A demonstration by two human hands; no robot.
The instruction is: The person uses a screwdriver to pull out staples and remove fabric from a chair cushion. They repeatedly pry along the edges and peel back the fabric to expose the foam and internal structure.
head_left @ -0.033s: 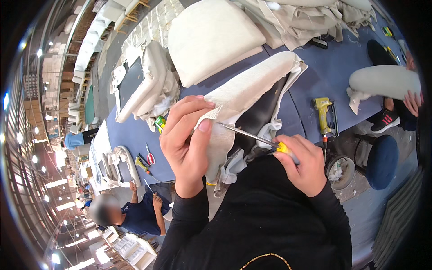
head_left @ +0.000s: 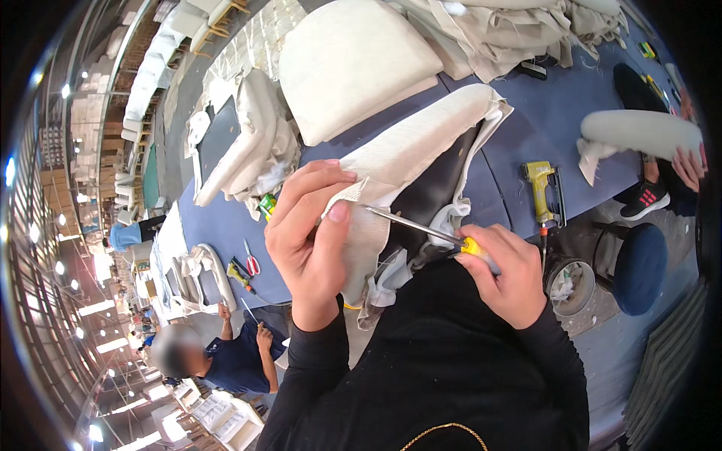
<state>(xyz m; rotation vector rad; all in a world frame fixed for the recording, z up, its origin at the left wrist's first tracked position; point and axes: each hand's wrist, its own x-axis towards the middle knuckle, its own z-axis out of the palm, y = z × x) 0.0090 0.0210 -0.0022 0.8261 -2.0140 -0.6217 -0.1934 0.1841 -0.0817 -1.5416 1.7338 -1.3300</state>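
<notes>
My left hand (head_left: 312,233) pinches a folded edge of cream fabric (head_left: 347,197) between thumb and fingers. That fabric covers a long padded furniture piece (head_left: 432,135) with a dark underside (head_left: 421,197), lying across the table in front of me. In my right hand (head_left: 505,274) is a screwdriver (head_left: 417,227) with a yellow and grey handle, gripped from the right. Its thin metal shaft points left, and the tip is at the fabric beside my left thumb. Whether the tip goes into the cloth, I cannot tell. Loose fabric ends (head_left: 392,279) hang near my body.
On the blue table (head_left: 526,124) lie a yellow staple gun (head_left: 540,192), a large cream cushion (head_left: 353,68), piled fabric (head_left: 511,34) and red-handled scissors (head_left: 252,264). A bucket (head_left: 573,289) and a round stool (head_left: 639,270) stand at right. Co-workers are at the lower left and far right.
My hands and the screwdriver stay almost where they were. At the far right, the co-worker's padded piece and hand have shifted slightly.
</notes>
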